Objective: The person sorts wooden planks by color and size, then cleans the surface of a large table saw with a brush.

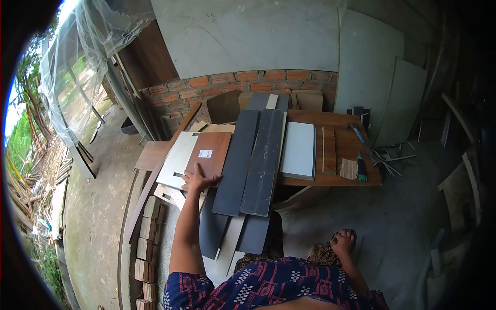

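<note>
My left hand (199, 180) lies with fingers spread on a reddish-brown board (214, 147), which bears a small white label (205, 153). Its fingertips also reach the edge of a white board (178, 157) with slots cut in it, just to the left. Right of the hand, a long dark grey board (236, 165) and a scuffed dark board (262, 165) lie side by side on top of other strips. Down by my knee, my right hand (342, 243) rests on patterned brown cloth (321, 254), holding no tool or board; its fingers are loosely bent.
A brown tabletop (356, 139) carries a white panel (298, 150), a narrow wooden strip (328, 150), small ribbed pieces (349, 168), a green-handled tool (361, 168) and a blue-handled hammer (358, 135). Stacked bricks (147, 245) stand at left. Behind is a brick wall (222, 82).
</note>
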`<state>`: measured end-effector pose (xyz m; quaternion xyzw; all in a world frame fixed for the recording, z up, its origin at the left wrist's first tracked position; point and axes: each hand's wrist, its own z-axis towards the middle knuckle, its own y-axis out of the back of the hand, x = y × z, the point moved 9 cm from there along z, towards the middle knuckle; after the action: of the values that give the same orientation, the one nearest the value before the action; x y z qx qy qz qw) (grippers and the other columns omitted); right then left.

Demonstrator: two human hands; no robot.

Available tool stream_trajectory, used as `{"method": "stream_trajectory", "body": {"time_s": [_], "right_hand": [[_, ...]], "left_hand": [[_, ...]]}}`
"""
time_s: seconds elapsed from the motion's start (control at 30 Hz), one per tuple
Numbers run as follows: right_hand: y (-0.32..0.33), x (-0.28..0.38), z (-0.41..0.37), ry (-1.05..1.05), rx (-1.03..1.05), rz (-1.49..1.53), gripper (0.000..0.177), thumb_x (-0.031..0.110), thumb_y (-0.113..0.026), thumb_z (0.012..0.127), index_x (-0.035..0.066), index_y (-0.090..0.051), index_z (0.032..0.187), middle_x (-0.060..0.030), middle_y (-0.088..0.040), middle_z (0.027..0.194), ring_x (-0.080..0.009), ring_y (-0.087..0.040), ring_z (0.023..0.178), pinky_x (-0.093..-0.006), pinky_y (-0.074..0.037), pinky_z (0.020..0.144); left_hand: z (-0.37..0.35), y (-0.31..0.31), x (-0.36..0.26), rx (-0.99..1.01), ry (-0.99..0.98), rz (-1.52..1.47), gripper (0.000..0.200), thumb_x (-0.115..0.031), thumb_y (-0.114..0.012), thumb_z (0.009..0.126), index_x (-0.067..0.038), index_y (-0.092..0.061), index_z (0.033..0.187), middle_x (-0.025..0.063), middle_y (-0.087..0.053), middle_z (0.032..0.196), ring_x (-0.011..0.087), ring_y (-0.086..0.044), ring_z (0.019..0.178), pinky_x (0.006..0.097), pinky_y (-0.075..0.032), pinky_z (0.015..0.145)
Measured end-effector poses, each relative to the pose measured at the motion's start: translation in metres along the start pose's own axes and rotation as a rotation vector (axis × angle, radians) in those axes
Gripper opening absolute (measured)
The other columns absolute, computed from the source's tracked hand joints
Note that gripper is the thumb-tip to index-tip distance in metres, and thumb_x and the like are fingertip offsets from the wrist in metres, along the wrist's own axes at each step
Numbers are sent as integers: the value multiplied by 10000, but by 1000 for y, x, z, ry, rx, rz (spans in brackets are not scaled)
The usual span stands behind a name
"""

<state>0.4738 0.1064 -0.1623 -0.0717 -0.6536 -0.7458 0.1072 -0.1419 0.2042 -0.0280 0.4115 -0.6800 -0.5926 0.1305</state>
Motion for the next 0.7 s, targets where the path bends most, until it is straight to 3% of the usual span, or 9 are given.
{"method": "stream_trajectory", "body": {"time_s": [0.2, 0.4, 0.43, 0.47, 0.53, 0.63, 0.7], "right_hand": [[8, 3, -1, 10, -54, -6, 181, 214, -656, 628, 89, -663, 760, -61, -558, 962, -247, -455, 1012, -389, -297, 924], [3, 1, -2, -22, 35, 12, 255, 253, -656, 647, 86, -677, 839, -60, -556, 1005, -233, -435, 1046, -379, -281, 925], [3, 1, -2, -31, 34, 12, 260, 257, -650, 655, 87, -675, 850, -60, -553, 1009, -234, -430, 1051, -382, -277, 928], [1, 1, -1, -33, 39, 9, 265, 262, -645, 663, 87, -674, 860, -60, -550, 1013, -234, -426, 1056, -384, -272, 931], [-2, 2, 1, -29, 69, 8, 277, 273, -635, 678, 87, -669, 880, -61, -542, 1026, -234, -416, 1069, -391, -267, 935], [-2, 3, 2, -51, 139, 20, 290, 294, -618, 703, 88, -657, 903, -61, -526, 1053, -234, -396, 1096, -401, -259, 943], [-6, 1, 0, -54, 123, 47, 273, 281, -610, 710, 86, -656, 894, -63, -522, 1054, -236, -395, 1103, -397, -252, 953]], "left_hand": [[14, -3, 2, -37, -86, 59, 1121, -652, -706, 521, -221, -174, 1409, 313, -114, 1404, 470, -114, 1307, 566, -147, 1028], [13, -14, -8, -161, -204, 75, 1028, -640, -676, 590, -191, -230, 1400, 321, -93, 1408, 471, -52, 1315, 647, -117, 985], [-6, -14, -31, -227, -305, 128, 972, -632, -657, 627, -185, -256, 1392, 296, -104, 1419, 459, -45, 1321, 656, -109, 981], [-27, -21, -53, -167, -438, -3, 948, -621, -662, 630, -208, -269, 1387, 236, -126, 1441, 433, -31, 1333, 672, -90, 972], [-89, -41, -101, -39, -668, 21, 929, -630, -660, 623, -241, -288, 1381, 183, -166, 1448, 401, -46, 1343, 667, -134, 967], [-152, -78, -141, 0, -854, 274, 922, -588, -679, 614, -272, -279, 1382, 151, -158, 1461, 395, -27, 1347, 689, -91, 959], [-158, -91, -148, 45, -823, 287, 922, -542, -684, 605, -267, -275, 1385, 151, -148, 1465, 388, -31, 1350, 686, -52, 967]]}}
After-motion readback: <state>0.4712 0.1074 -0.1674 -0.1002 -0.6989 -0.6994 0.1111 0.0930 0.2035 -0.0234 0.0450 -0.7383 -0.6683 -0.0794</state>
